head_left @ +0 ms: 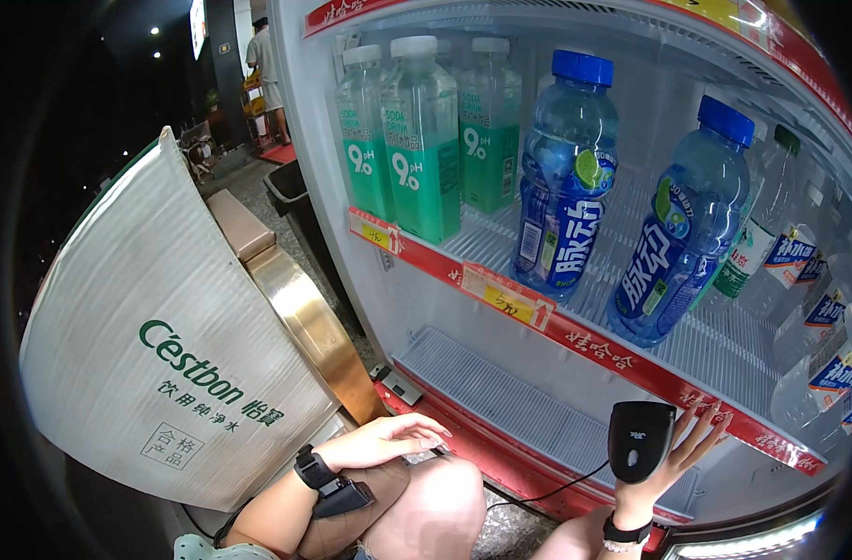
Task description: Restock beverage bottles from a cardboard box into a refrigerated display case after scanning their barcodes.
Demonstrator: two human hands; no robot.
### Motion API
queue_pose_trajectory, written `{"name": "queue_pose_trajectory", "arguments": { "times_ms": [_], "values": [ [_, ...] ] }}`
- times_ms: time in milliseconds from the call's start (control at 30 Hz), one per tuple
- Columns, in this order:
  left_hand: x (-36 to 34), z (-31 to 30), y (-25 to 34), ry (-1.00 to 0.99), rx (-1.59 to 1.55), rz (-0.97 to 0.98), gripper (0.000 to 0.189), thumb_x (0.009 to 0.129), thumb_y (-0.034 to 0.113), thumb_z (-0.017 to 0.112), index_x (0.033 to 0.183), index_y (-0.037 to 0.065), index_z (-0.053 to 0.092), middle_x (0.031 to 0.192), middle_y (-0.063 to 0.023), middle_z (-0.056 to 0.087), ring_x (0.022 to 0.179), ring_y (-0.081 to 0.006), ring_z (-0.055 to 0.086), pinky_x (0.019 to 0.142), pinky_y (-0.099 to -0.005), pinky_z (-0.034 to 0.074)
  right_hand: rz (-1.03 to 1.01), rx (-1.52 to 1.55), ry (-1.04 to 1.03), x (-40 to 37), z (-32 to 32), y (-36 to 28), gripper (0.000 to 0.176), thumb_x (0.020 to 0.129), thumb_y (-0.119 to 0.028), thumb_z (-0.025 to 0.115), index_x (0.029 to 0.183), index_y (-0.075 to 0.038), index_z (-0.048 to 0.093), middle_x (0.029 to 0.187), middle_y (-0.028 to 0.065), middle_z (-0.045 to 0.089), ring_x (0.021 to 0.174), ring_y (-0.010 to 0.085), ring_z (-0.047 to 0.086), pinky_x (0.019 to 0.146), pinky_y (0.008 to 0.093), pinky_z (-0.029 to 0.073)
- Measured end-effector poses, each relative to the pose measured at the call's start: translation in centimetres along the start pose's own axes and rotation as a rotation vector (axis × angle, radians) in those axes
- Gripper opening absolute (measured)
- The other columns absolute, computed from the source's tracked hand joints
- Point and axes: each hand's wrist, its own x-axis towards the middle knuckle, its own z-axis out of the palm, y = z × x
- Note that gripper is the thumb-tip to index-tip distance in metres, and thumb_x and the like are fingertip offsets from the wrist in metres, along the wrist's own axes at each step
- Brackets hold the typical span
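My right hand [670, 459] is raised at the lower right with its fingers spread, and a black handheld scanner [639, 439] rests against the palm, its cable trailing down to the left. My left hand [381, 439] lies open and empty on my knee [435, 495], a black band and device on the wrist. Right in front stands an open fridge; its red-edged shelf [575, 338] carries green soda water bottles [422, 140], two blue sports drink bottles [566, 177] and clear bottles lying at the right [823, 355]. The scanner sits just below that shelf's front edge.
A white Cestbon cardboard box [165, 345] stands at my left, beside a gold-coloured post [305, 317]. The fridge's wire bottom shelf [501, 392] holds nothing. A dark bin [291, 191] and a person standing far off [267, 65] are behind.
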Motion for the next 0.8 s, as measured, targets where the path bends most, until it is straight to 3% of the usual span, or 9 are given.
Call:
{"name": "queue_pose_trajectory", "arguments": {
  "times_ms": [800],
  "values": [
    [0.01,-0.03,-0.06,-0.002,-0.005,-0.006,0.033,0.088,0.02,0.048,0.116,0.004,0.046,0.108,-0.0081,0.055,0.106,-0.0151,0.048,0.092,-0.029,0.036,0.012,0.007,-0.005,-0.25,0.22,0.03,0.071,0.08,-0.047,0.044,0.134,-0.007,0.022,0.138,0.0188,0.018,0.126,0.0451,0.012,0.098,0.0603,0.014]
  ]
}}
